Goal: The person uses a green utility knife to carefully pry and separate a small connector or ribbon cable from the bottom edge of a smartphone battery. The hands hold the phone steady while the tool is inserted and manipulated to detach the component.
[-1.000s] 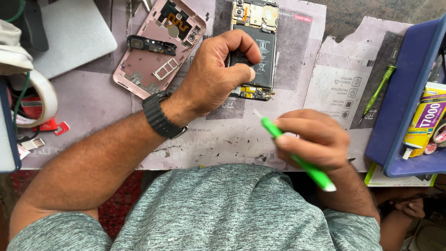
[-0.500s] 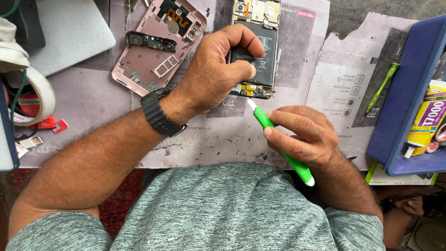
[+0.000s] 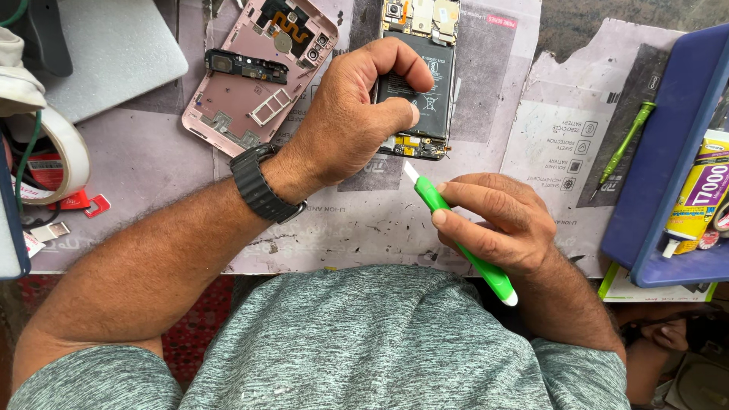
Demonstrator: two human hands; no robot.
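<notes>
Opened phone (image 3: 421,76) pinned by left hand (image 3: 357,114); right hand (image 3: 497,220) grips green pry tool (image 3: 456,228), tip near lower edge. Prying step; needs precise blade insertion.

Left hand (image 3: 357,114) hides phone's (image 3: 425,91) left side; phone top, blue tray (image 3: 661,197) cut off
</notes>
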